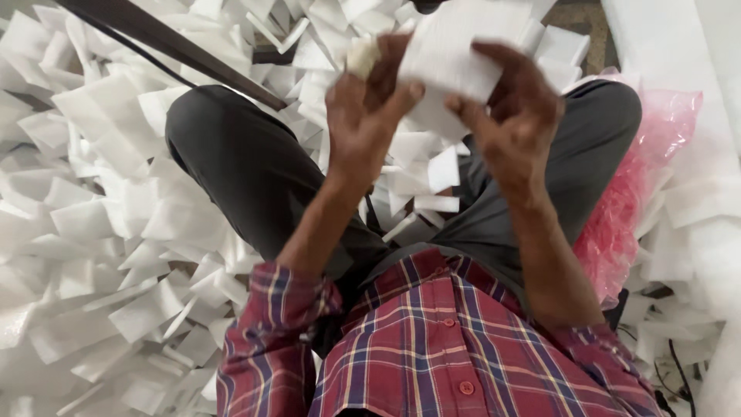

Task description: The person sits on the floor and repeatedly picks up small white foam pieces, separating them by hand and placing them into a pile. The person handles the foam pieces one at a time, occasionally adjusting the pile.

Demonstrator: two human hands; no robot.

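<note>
Left hand and right hand jointly grip a flat white foam sheet piece, raised above grey-trousered knees. Heaped white foam offcuts surround the seated person; a pink plastic bag lies at right.

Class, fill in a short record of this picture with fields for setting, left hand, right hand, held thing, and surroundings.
Setting: a person sits among a heap of white foam offcuts
Left hand: grip closed on the held piece, with a small pale lump at the fingertips
Right hand: grip closed on the same piece
Held thing: flat white foam sheet piece, raised above the lap
Surroundings: crumpled pink plastic bag at the person's right; dark strap crossing upper left
</note>
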